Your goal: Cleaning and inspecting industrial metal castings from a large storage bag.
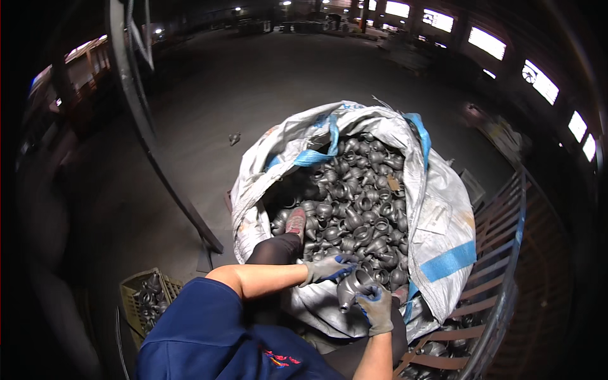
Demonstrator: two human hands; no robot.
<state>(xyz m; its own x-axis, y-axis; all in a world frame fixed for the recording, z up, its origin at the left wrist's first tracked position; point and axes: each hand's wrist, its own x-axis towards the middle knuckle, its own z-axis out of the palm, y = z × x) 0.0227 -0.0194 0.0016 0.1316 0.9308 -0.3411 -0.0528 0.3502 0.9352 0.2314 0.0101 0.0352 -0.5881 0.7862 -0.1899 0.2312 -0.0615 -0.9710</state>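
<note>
My right hand, in a grey glove with blue fingertips, is closed on the rim of a dark grey metal pipe fitting. The fitting is tilted, with its wide round mouth up and a narrow spout pointing down toward me. My left hand, gloved alike, has its fingers stretched out beside the fitting's upper left side; whether they touch it I cannot tell. Both hands are over the near edge of a large white woven sack with blue straps. Inside lie many similar grey fittings.
My shoe rests among the fittings inside the sack. A yellowish crate with fittings stands at left. At right is a metal-barred cage with more fittings below. A dark metal post rises at left. One fitting lies on the floor.
</note>
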